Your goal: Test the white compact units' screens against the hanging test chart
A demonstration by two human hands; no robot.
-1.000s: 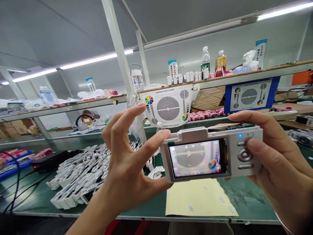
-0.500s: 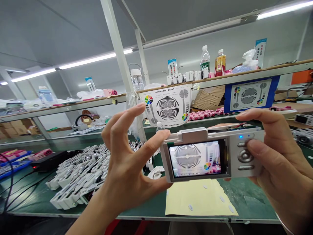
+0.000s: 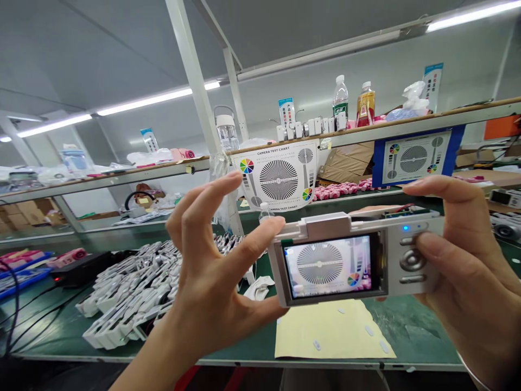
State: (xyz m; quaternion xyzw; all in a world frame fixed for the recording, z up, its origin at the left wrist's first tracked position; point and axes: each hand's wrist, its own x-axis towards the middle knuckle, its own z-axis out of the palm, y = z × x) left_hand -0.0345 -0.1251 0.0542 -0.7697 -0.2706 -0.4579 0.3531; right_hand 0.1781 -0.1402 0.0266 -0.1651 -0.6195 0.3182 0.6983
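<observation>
Between my two hands is a white and silver digital camera (image 3: 394,260), its top partly without cover so that wires and a circuit board show. My left hand (image 3: 211,266) steadies its left end, one finger at the upper corner and the thumb at the lower one. My right hand (image 3: 472,255) grips the other end, the thumb by the round button pad and the index finger raised above the top edge. A blue light glows near the buttons. On the lit screen (image 3: 331,266) appears the camera test chart (image 3: 279,176) that hangs beyond the camera.
Many white camera bodies (image 3: 134,288) lie heaped at the left, beside a black box (image 3: 83,270) with cables. Yellow paper (image 3: 325,331) with small grey pieces lies below the camera. A shelf (image 3: 358,133) carries bottles; a second chart (image 3: 415,157) hangs at the right.
The camera has shifted slightly right and tilted a little, and the chart's picture on its screen has moved right. My right index finger has lifted slightly off the top edge.
</observation>
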